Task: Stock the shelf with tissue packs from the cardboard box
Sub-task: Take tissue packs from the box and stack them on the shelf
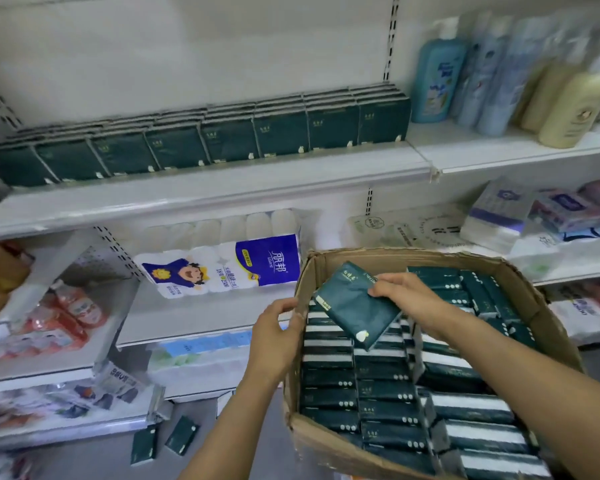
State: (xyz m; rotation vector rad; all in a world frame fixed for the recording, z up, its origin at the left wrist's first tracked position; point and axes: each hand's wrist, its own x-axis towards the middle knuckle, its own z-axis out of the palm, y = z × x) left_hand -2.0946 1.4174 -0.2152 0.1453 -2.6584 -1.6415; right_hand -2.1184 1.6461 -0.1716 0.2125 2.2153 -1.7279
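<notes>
An open cardboard box (520,282) at the lower right is packed with several dark green tissue packs (385,389). My right hand (406,294) pinches one dark green tissue pack (355,304), tilted just above the packed rows. My left hand (274,336) grips the box's left wall with curled fingers. On the white upper shelf (222,188) stands a long row of the same green packs (229,140), upright and several deep.
Blue and cream bottles (499,81) stand on the shelf at the upper right. A white and blue toilet roll bundle (222,265) lies on the shelf below. Two green packs (163,441) lie on the floor at the shelf's foot. Wrapped tissue goods fill the side shelves.
</notes>
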